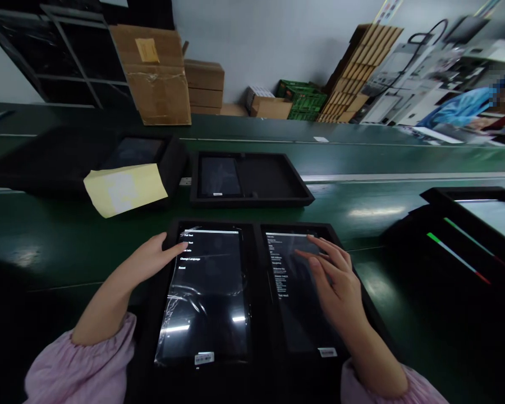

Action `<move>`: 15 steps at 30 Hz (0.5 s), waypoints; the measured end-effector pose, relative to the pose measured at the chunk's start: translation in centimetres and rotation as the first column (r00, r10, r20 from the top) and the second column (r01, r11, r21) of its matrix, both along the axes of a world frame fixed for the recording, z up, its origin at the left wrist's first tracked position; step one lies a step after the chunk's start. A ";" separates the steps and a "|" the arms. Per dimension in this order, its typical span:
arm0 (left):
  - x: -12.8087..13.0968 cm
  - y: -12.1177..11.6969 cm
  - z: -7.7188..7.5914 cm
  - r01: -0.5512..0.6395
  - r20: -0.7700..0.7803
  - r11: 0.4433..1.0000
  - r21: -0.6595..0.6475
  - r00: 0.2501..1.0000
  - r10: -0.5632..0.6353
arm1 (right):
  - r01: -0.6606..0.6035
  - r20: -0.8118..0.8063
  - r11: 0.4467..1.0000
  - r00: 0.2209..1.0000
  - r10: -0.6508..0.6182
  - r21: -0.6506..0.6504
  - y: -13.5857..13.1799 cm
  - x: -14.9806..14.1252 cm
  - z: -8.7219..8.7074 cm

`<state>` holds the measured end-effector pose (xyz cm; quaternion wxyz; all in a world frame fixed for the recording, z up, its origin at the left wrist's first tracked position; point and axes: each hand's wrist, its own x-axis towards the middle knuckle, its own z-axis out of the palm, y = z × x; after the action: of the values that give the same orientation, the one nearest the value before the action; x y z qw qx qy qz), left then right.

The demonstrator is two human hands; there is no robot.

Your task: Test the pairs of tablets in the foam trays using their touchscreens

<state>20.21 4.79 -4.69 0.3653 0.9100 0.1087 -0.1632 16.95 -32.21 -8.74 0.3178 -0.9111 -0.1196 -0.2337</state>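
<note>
A black tray in front of me holds two tablets side by side. The left tablet shows a white text menu under a wrinkled plastic film. My left hand rests at its upper left corner, a finger touching the screen near the top menu lines. The right tablet shows small lines of text. My right hand hovers over it with fingers stretched out and apart, fingertips at the upper part of the screen. Neither hand holds anything.
Another black tray with one dark tablet lies farther back on the green conveyor belt. A yellow sheet lies on a black tray at left. A lit tablet sits at right. Cardboard boxes and green crates stand behind; a person in blue is at far right.
</note>
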 end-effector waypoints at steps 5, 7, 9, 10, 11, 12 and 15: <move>-0.7 0.4 0.7 -0.046 -0.053 0.999 0.014 0.998 0.046 | -0.031 -0.055 0.999 0.998 0.032 0.016 -0.1 0.0 -0.1; -0.9 0.4 0.6 -0.023 -0.073 1.000 -0.001 0.997 0.023 | -0.053 -0.079 0.998 0.995 0.055 0.024 -0.1 0.0 -0.2; -1.0 0.4 0.5 -0.014 -0.071 1.000 0.015 0.997 0.015 | -0.086 -0.107 0.996 0.990 0.088 0.025 -0.1 0.0 -0.2; -1.0 0.4 0.5 -0.016 -0.064 0.999 0.041 0.998 0.019 | -0.105 -0.120 0.994 0.987 0.107 0.026 -0.1 -0.1 -0.2; -1.0 0.4 0.4 -0.024 -0.057 0.997 0.073 0.998 0.028 | -0.128 -0.133 0.991 0.982 0.130 0.025 -0.1 -0.1 -0.1; -1.0 0.5 0.4 -0.031 -0.052 0.994 0.102 0.998 0.037 | -0.152 -0.149 0.988 0.977 0.154 0.022 -0.1 -0.2 0.1; -1.0 0.6 0.2 -0.019 -0.063 0.996 0.087 0.998 0.024 | -0.246 -0.203 0.969 0.950 0.238 -0.013 0.3 -0.4 0.6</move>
<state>19.24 5.38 -4.47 0.3239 0.9180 0.1370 -0.1833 16.51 -31.94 -8.16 0.3369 -0.9143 -0.2023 -0.0981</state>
